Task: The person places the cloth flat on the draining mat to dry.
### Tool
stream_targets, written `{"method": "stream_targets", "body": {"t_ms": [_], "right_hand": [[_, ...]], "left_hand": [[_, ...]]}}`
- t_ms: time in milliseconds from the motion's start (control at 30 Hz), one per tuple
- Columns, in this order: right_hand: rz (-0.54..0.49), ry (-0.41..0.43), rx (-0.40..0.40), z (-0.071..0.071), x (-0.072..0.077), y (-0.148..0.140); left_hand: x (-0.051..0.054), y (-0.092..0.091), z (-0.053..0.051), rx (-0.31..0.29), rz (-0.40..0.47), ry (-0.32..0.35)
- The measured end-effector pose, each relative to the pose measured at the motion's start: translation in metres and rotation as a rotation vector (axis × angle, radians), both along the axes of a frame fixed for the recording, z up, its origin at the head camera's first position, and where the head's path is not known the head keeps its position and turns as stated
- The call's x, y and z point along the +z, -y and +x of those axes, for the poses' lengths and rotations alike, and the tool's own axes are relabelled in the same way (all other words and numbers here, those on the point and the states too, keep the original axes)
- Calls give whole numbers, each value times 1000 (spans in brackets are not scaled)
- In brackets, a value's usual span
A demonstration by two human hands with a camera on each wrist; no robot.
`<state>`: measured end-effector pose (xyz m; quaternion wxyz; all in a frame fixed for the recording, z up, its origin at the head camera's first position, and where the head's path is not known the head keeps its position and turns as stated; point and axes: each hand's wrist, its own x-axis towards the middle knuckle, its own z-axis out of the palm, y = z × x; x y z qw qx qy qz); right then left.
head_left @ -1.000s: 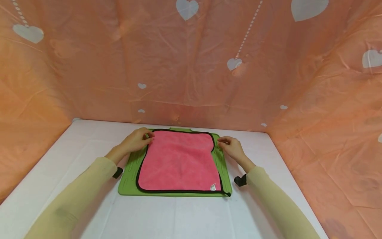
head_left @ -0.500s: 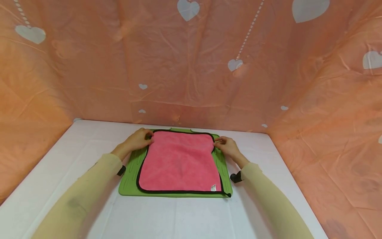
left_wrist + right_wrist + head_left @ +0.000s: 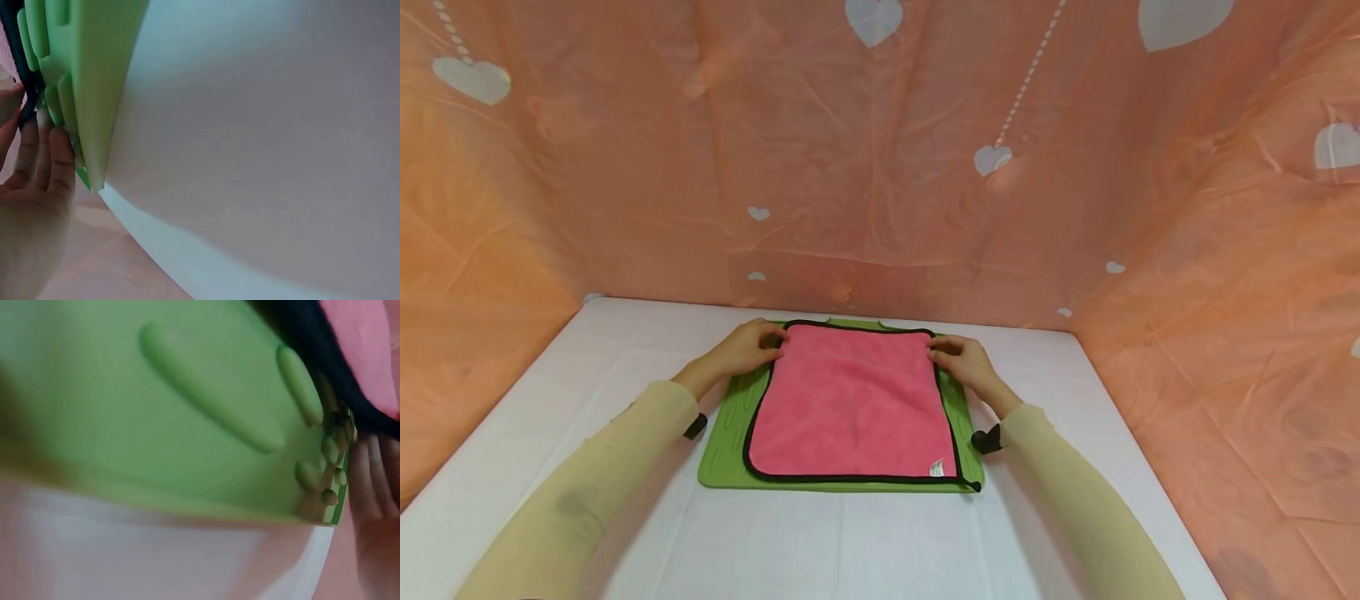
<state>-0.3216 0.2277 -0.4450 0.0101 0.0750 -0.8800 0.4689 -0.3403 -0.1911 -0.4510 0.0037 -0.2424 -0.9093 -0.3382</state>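
Note:
A pink cloth (image 3: 853,400) with black edging lies spread on a green board (image 3: 722,454) with raised oval ridges. My left hand (image 3: 747,348) pinches the cloth's far left corner; the left wrist view has its thumb and fingers about the black edging (image 3: 15,44). At the far right corner, my right hand (image 3: 966,364) pinches the cloth between thumb and fingers. In the right wrist view, the right fingers (image 3: 372,481) sit under the dark edging, partly cut off by the frame. A small white label (image 3: 937,468) shows near the cloth's near right corner.
The board rests on a table with a white cover (image 3: 775,542). Behind and at both sides hangs an orange sheet (image 3: 865,200) printed with pale hearts. Black wrist straps (image 3: 987,439) show below the sleeves.
My right hand has moved left from beside the cloth onto its far right corner and taken hold. That corner, curled before, now lies straighter. The left hand stays at the far left corner.

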Motion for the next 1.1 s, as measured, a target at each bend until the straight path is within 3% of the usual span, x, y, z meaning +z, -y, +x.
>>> {"method": "stream_targets", "body": {"t_ms": [267, 400, 567, 867, 1100], "right_hand": [[-6, 1, -20, -2, -1, 1], [85, 37, -41, -1, -1, -2], [200, 75, -12, -2, -1, -4], [266, 51, 27, -3, 0, -6], [352, -72, 122, 1, -2, -4]], "left_hand": [[4, -1, -1, 24, 30, 24], [3, -1, -2, 31, 20, 28], [0, -1, -2, 13, -19, 1], [4, -1, 0, 1, -35, -32], [3, -4, 6, -43, -126, -93]]}}
